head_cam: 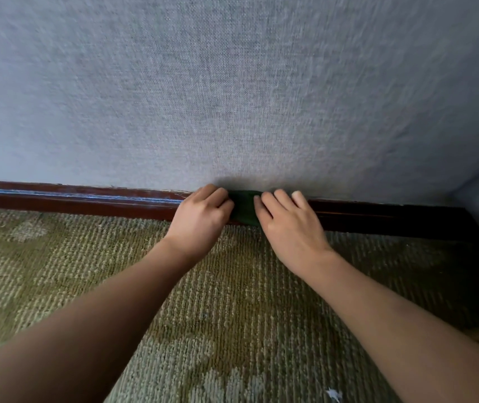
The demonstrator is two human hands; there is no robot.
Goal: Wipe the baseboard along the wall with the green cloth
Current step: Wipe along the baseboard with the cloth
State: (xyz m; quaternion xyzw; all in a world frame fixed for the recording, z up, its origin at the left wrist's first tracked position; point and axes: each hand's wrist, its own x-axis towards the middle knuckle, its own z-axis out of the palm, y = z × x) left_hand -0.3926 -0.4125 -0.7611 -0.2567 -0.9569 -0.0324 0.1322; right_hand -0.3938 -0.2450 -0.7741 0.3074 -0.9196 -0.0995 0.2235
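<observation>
At the foot of the grey woven-textured wall (232,97), a dark reddish-brown baseboard (87,200) runs from left to right, meeting the green patterned carpet (218,315) below it. The green cloth (245,207) is bunched against the face of the baseboard, a little right of the middle of the view, and only a small dark patch of it shows between the two hands. The left hand (200,219) sits at the cloth's left edge with its fingers curled in, gripping the fabric against the baseboard. The right hand (287,225) lies just beside it on the cloth's right edge, its fingers fairly straight and laid flat, pressing the cloth, with the fingertips reaching up over the top of the baseboard to the wall. Both bare forearms stretch from the near edge across the carpet. A small white scrap (334,394) lies on the carpet at the near right.
</observation>
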